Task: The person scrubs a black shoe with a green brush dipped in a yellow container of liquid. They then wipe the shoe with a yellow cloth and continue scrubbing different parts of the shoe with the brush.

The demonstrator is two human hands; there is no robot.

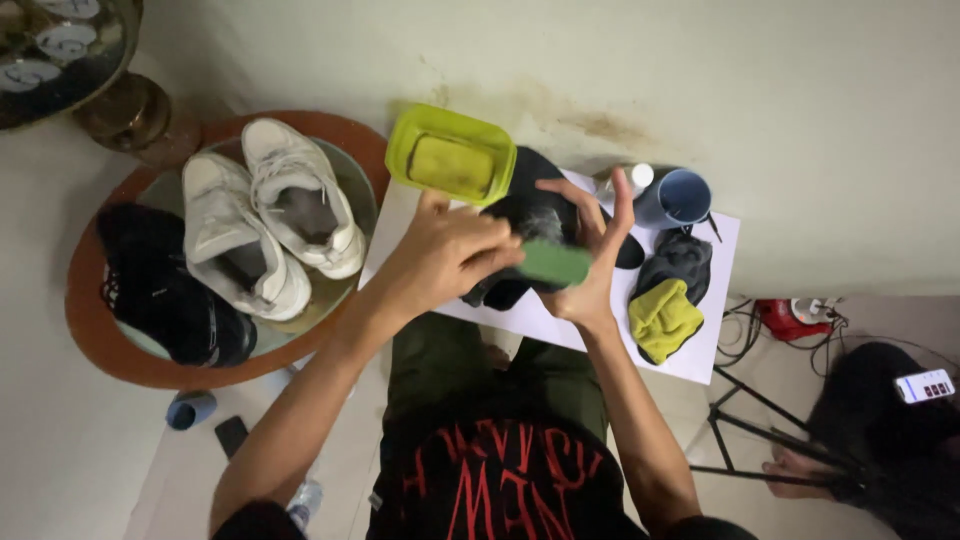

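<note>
My left hand (pixel 450 255) is closed on one end of a green block-shaped sponge (pixel 556 263) and presses it against a black shoe (pixel 530 205). My right hand (pixel 597 250) holds that shoe from the right, its fingers spread up along the side. The shoe is lifted just over a white sheet (pixel 700 350) that lies in front of my knees. A lime-green tub (pixel 450 155) with a yellowish pad inside stands touching the shoe's far left end.
A blue cup (pixel 685 197), a dark grey cloth (pixel 680 255) and a yellow cloth (pixel 662 318) lie on the sheet's right. A round brown-rimmed tray (pixel 90 330) at left carries two white sneakers (pixel 270 215) and a black shoe (pixel 165 290). Another person's foot (pixel 790 468) and tripod legs (pixel 740 420) are at lower right.
</note>
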